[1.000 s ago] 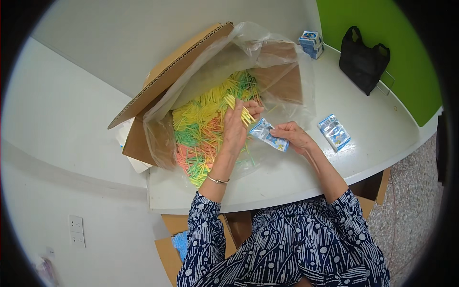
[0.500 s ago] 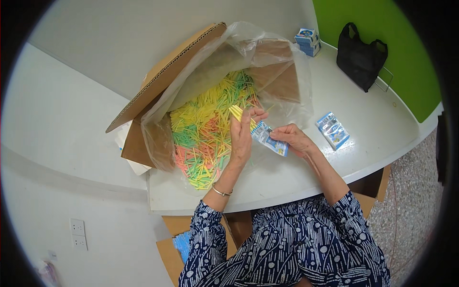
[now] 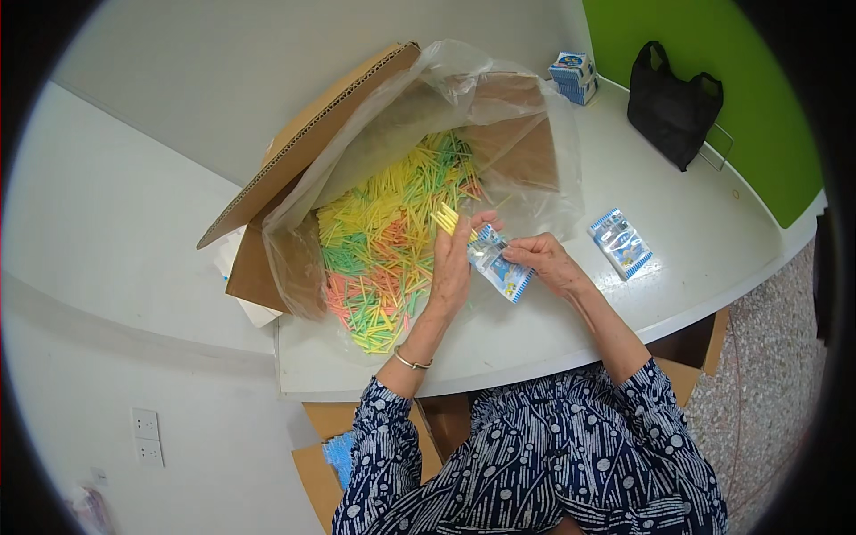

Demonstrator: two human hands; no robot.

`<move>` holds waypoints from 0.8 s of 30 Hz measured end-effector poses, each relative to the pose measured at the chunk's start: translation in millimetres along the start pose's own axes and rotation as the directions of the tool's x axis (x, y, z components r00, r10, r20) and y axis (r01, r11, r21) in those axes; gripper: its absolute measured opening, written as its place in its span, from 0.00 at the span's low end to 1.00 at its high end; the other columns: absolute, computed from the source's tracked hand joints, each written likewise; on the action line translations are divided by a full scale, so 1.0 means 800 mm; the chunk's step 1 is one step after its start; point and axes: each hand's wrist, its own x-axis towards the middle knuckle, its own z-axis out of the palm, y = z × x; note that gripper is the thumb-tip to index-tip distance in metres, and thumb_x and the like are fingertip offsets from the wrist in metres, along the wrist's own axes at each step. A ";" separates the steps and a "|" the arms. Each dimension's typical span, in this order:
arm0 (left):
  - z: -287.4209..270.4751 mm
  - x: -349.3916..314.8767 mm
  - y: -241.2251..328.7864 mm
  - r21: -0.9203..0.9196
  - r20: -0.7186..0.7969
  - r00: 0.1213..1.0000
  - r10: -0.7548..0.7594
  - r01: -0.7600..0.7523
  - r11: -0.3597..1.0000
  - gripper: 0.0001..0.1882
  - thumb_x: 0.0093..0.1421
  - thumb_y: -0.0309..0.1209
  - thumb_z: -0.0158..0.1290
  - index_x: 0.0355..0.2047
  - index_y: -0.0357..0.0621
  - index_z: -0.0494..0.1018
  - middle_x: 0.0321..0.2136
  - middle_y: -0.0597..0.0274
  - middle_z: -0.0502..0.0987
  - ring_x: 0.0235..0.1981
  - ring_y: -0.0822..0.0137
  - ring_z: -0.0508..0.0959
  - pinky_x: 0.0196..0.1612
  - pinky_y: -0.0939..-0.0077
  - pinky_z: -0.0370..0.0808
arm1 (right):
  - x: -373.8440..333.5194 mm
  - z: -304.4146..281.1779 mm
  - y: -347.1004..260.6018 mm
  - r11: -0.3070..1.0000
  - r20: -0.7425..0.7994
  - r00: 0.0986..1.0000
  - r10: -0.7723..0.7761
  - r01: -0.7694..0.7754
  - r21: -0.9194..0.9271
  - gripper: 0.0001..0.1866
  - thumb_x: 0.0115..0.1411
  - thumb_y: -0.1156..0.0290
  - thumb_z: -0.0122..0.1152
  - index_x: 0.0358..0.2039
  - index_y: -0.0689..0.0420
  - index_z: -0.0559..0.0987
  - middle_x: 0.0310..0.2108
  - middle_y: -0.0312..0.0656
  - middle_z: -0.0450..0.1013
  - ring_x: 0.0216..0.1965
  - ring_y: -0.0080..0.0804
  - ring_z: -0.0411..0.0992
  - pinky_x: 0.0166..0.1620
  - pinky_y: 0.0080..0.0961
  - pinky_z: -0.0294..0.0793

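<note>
Holding yellow sticks [image 3: 445, 217], partly hidden from me, is the left hand [image 3: 452, 267]; at its three o'clock, the right hand [image 3: 546, 259] pinches a blue-white packet [image 3: 501, 270].

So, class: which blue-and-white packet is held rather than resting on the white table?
The packet beside the yellow sticks, pinched in the right grip; the packet farther right and the stack at the back both rest on the table.

Beyond the right grip [image 3: 542, 257] and to its right, a black handled bag [image 3: 673, 111] stands on the white counter [image 3: 700, 241] before a green wall [image 3: 776, 116], with speckled floor [image 3: 767, 392] to the grip's near right and white wall sockets [image 3: 145, 423] well off to its left.
</note>
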 end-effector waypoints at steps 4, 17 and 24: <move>-0.013 -0.001 -0.004 0.295 0.226 0.971 0.081 -0.147 0.944 0.22 0.68 0.41 0.38 0.48 0.31 0.65 0.44 0.53 0.73 0.46 0.66 0.73 0.50 0.73 0.69 | -0.001 -0.002 0.002 1.000 -0.007 1.000 0.004 -0.004 -0.006 0.14 0.57 0.66 0.61 0.38 0.63 0.80 0.32 0.36 0.77 0.34 0.17 0.71 0.42 0.16 0.68; -0.027 -0.002 0.002 0.632 0.193 0.980 -0.053 -0.082 0.771 0.16 0.63 0.32 0.48 0.49 0.37 0.67 0.43 0.62 0.73 0.40 0.75 0.73 0.43 0.82 0.71 | -0.003 -0.002 -0.006 0.999 -0.023 0.999 -0.036 0.036 0.020 0.15 0.58 0.69 0.59 0.43 0.63 0.77 0.36 0.35 0.76 0.38 0.17 0.71 0.43 0.18 0.68; -0.007 0.001 -0.005 0.404 0.227 0.967 0.120 -0.205 0.892 0.17 0.56 0.26 0.54 0.46 0.37 0.68 0.36 0.58 0.76 0.38 0.72 0.75 0.37 0.78 0.73 | -0.024 -0.001 -0.033 0.993 0.080 0.995 0.052 -0.043 -0.111 0.15 0.55 0.69 0.63 0.40 0.65 0.78 0.35 0.37 0.76 0.36 0.17 0.72 0.39 0.15 0.69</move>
